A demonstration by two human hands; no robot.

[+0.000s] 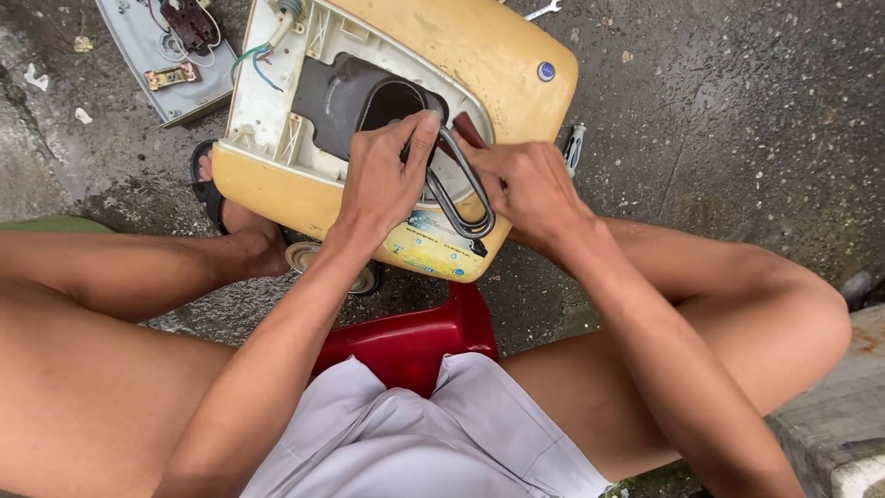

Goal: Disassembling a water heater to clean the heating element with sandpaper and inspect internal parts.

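The opened yellow appliance housing (479, 46) lies on the wet concrete floor (737, 120), its white inner frame (267, 101) facing up. At the centre of the frame sits a dark inner tank (346, 92). A looped metal heating element (461, 198) projects from the tank mouth toward 5 o'clock.

The left hand (383, 180) rests on the tank rim, fingers narrow, the index finger extended and pressing on the upper bend of the element. The right hand (525, 184) is at 3 o'clock of the loop, fingers curled around the element's outer leg near a dark red part (468, 129); the fingertips are hidden, so the exact grip cannot be told.

Hazards, judged from this position:
- The floor is wet. Water reaching the loose blue and green wires (258, 65) at 10 o'clock of the tank may cause a fault later.
- The loop sits askew in the opening. Forcing it may bend the tubes or damage the seal at the tank mouth.
- Fingers lie between the loop and the tank edge; a sudden release may pinch them.
- The housing rests tilted against a sandalled foot (230, 207) at 8 o'clock and may shift under pressure.

A detached grey cover (147, 55) with its electrical parts lies at 10 o'clock, a spanner (542, 11) at 12 o'clock, a screwdriver handle (573, 148) at 3 o'clock, and a red stool (415, 341) at 6 o'clock.
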